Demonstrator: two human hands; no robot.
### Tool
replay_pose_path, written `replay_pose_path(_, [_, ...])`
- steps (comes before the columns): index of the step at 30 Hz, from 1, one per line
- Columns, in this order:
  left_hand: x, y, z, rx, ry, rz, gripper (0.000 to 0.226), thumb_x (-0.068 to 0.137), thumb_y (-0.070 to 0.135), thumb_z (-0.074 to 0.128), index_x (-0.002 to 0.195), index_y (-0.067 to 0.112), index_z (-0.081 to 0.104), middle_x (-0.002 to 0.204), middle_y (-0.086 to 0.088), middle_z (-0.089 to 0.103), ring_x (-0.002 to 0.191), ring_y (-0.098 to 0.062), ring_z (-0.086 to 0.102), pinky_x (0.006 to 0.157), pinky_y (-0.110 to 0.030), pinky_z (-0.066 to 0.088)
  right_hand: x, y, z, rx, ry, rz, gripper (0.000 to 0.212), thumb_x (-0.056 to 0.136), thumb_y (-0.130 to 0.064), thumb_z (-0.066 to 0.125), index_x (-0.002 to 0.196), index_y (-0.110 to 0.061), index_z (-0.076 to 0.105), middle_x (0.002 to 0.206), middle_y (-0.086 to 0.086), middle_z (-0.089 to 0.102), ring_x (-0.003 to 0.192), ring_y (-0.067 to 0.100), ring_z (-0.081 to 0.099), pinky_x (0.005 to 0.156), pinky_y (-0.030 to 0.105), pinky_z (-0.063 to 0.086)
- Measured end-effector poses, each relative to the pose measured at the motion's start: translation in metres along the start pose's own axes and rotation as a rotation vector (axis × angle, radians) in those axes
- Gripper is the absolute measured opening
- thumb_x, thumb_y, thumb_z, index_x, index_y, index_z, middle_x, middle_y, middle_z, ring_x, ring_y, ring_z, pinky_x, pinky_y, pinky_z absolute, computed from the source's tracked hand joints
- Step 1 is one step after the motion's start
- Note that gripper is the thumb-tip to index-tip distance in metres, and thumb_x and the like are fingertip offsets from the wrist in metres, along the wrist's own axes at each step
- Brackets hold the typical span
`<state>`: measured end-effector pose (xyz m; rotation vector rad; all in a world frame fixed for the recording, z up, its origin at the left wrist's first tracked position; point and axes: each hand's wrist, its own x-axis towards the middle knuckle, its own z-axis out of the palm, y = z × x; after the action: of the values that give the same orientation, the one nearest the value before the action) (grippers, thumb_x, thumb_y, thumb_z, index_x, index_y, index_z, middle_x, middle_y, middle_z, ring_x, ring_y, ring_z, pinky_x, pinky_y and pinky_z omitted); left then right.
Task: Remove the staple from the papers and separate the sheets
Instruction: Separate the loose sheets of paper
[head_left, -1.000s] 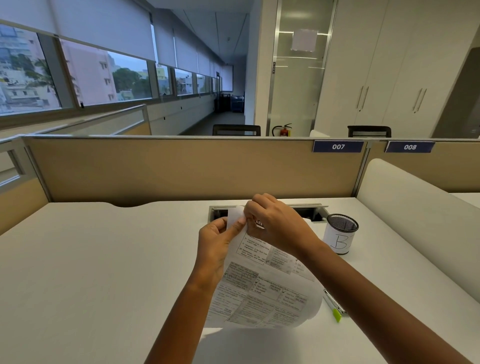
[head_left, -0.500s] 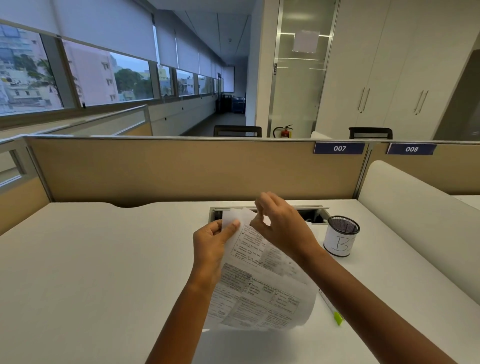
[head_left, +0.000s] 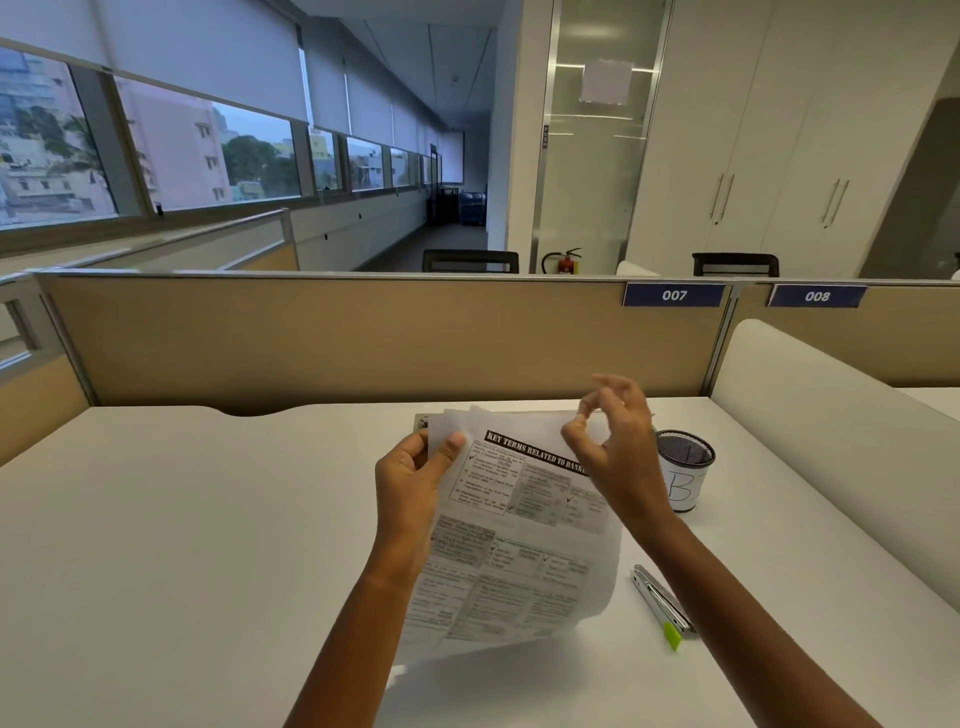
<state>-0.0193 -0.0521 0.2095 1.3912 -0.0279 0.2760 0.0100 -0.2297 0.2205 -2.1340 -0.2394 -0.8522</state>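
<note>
My left hand pinches the top left corner of the printed papers, thumb on the front sheet. The sheets are held up off the white desk and curl at the bottom; their top corners fan apart slightly. A black heading reads "KEY TERMS RELATED TO BANK". My right hand is raised off the papers near their top right edge, thumb and forefinger pinched together. A tiny pale speck, apparently the staple, shows at the fingertips.
A slim metal tool with a green tip lies on the desk to the right of the papers. A mesh cup marked "B" stands behind it. Beige partitions wall the desk's far side, with a white padded divider on the right.
My right hand left the top corner of the papers and moved up and right with its fingertips pinched. The front sheet has flattened, showing the heading.
</note>
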Motion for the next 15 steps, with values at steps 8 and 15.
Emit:
replay_pose_path(8, [0.006,0.034,-0.004,-0.075,-0.086,0.188,0.007,0.072,0.025,0.06,0.077,0.023,0.065,0.065,0.012,0.074,0.064,-0.011,0.07,0.057,-0.026,0.059,0.004,0.029,-0.01,0.379,0.097,0.307,0.015,0.072,-0.037,0.049,0.061,-0.027,0.052,0.09,0.003,0.056,0.085,0.021,0.056,0.08,0.04,0.049])
replay_pose_path(15, [0.03,0.047,-0.013,-0.376,-0.045,0.017,0.013,0.086,0.018,0.05,0.08,0.02,0.062,0.063,0.01,0.074,0.06,-0.008,0.069,0.053,-0.026,0.059,0.007,0.029,-0.018,0.584,0.093,0.362,0.022,0.092,-0.009,0.045,0.073,-0.017,0.053,0.073,-0.001,0.06,0.05,-0.002,0.061,0.045,0.01,0.051])
